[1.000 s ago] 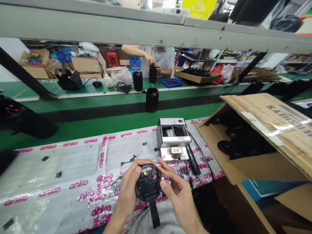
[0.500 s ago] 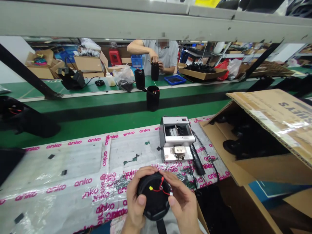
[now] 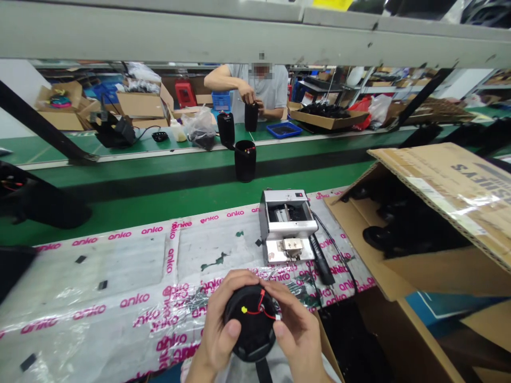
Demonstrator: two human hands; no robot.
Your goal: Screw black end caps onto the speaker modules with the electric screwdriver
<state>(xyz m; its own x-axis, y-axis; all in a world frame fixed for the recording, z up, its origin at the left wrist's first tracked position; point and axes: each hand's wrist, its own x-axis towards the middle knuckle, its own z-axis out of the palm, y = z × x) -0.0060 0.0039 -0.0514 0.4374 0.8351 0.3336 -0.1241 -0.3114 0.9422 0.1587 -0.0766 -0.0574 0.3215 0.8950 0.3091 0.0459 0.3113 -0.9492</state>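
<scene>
Between my two hands is a round black cylindrical housing (image 3: 252,332), its top facing me. Thin red wires (image 3: 255,312) with red, yellow and white connectors lie across that top. My left hand (image 3: 221,324) wraps its left side, thumb on the rim. On the right side my right hand (image 3: 297,324) curls round it, thumb near the white connector. The housing's lower part is hidden, and a black strap (image 3: 263,371) hangs below it. Beyond my hands, a silver metal machine (image 3: 288,226) stands on the plastic-covered bench (image 3: 120,276).
A cardboard box (image 3: 439,191) of black parts stands open at right. Black cylinders (image 3: 245,162) stand on the green conveyor (image 3: 191,186); another (image 3: 48,197) lies at left. A grey beam (image 3: 239,37) crosses overhead. Across the line a co-worker (image 3: 275,93) handles a black cylinder.
The whole view has shifted slightly, with the scene moving a little to the left. My hands keep the same hold on the black housing.
</scene>
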